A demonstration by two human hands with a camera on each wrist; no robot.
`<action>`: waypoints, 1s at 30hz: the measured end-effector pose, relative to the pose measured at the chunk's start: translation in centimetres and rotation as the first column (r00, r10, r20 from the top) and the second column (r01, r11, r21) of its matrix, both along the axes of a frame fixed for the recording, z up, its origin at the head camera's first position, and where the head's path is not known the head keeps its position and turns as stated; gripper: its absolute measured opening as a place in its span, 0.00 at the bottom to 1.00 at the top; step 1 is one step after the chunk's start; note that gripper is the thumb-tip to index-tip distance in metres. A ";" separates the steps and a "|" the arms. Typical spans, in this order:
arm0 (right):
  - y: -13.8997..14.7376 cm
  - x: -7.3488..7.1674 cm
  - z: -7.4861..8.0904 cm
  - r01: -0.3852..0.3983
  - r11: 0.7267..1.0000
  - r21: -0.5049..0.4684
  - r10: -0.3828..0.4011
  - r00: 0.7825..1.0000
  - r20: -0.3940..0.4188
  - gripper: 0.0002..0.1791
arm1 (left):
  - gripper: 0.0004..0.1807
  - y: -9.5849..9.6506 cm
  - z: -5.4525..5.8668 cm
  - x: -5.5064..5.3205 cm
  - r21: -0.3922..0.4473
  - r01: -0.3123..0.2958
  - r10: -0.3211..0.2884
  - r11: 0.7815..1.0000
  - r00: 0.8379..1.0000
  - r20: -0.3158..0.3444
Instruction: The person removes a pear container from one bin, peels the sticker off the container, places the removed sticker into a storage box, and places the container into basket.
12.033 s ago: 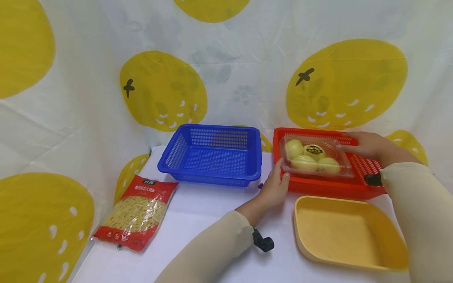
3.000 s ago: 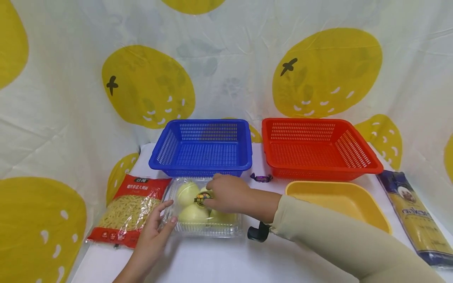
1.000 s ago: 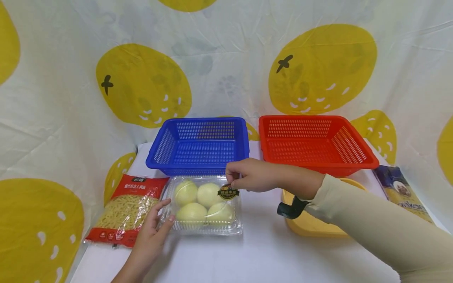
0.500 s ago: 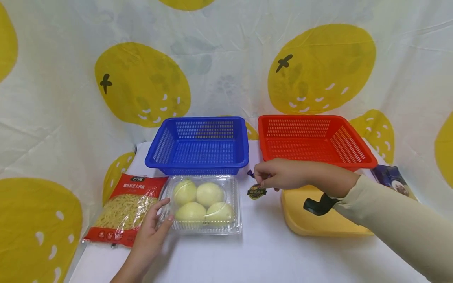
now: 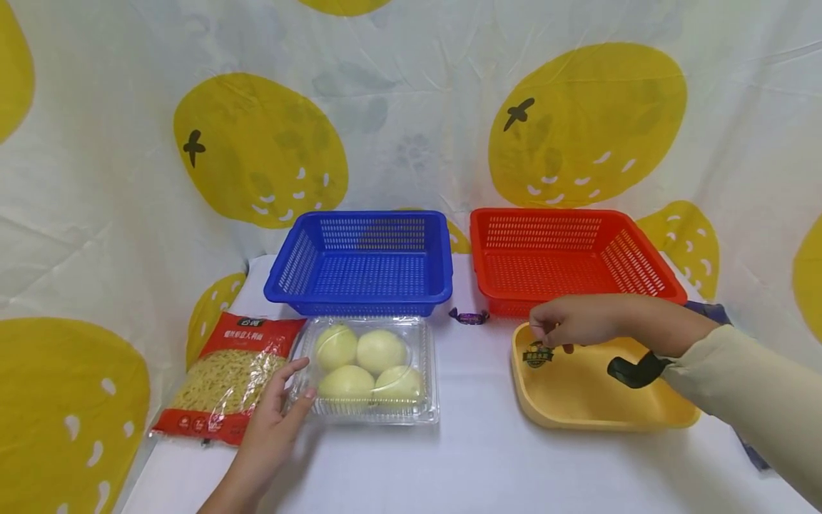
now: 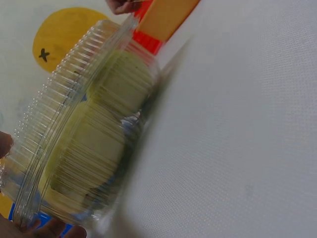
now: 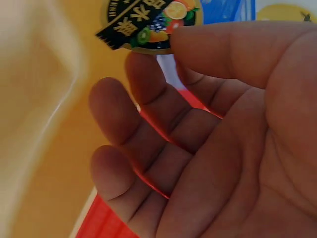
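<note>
My right hand (image 5: 578, 320) pinches a round black-and-gold sticker (image 5: 536, 355) between thumb and index finger, above the left part of the yellow plastic tray (image 5: 604, 392). In the right wrist view the sticker (image 7: 148, 22) shows printed fruit, and my other fingers are loosely curled beneath it. A clear plastic clamshell box (image 5: 429, 371) with several pale round fruits (image 5: 347, 385) sits closed on the table. My left hand (image 5: 272, 421) holds its near left corner, thumb over the lid and fingers at the side. The left wrist view shows those fingertips (image 6: 52, 229) at the rim.
A red-ended pasta bag (image 5: 231, 378) lies left of the box. The blue basket (image 5: 372, 278) and red basket (image 5: 552, 264) stand behind. A purple wrapped candy (image 5: 469, 317) lies between them, nearer me. Another packet (image 5: 709, 310) is mostly hidden behind the right arm.
The box left the red basket for the table front. My right hand peeled the sticker off its lid and carried it right, over the yellow tray. My left hand stayed at the box.
</note>
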State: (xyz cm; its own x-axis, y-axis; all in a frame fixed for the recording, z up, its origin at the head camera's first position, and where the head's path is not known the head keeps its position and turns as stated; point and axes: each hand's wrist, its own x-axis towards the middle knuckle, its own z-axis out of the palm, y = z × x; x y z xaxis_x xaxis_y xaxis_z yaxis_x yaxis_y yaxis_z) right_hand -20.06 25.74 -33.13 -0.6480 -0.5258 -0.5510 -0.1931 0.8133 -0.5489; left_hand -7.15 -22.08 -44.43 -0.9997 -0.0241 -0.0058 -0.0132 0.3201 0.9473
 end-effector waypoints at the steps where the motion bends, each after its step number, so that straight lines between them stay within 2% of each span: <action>1: 0.4 0.0 -0.2 0.010 1.000 0.002 -0.010 1.000 0.014 0.06 | 0.28 0.0 0.0 0.0 0.002 0.001 -0.001 1.000 1.000 0.000; 8: 2.6 0.1 -1.7 0.027 0.999 0.031 -0.029 0.997 0.073 0.06 | 0.28 -0.1 0.1 0.0 0.002 0.000 0.000 1.000 1.000 0.024; 19: 4.9 0.2 -5.2 0.054 0.996 0.078 -0.063 0.990 0.124 0.06 | 0.28 -0.1 0.0 -0.2 0.005 0.005 -0.005 1.000 0.999 0.035; 25: 5.3 0.3 -6.7 0.073 0.996 0.058 -0.078 0.994 0.081 0.07 | 0.28 -0.2 -0.2 -0.2 0.011 0.011 -0.012 1.000 0.999 0.035; 30: 5.0 1.0 -7.1 0.080 0.995 0.065 -0.082 0.997 0.017 0.08 | 0.29 -0.4 -0.1 -0.1 -0.002 0.014 -0.014 1.000 0.999 0.050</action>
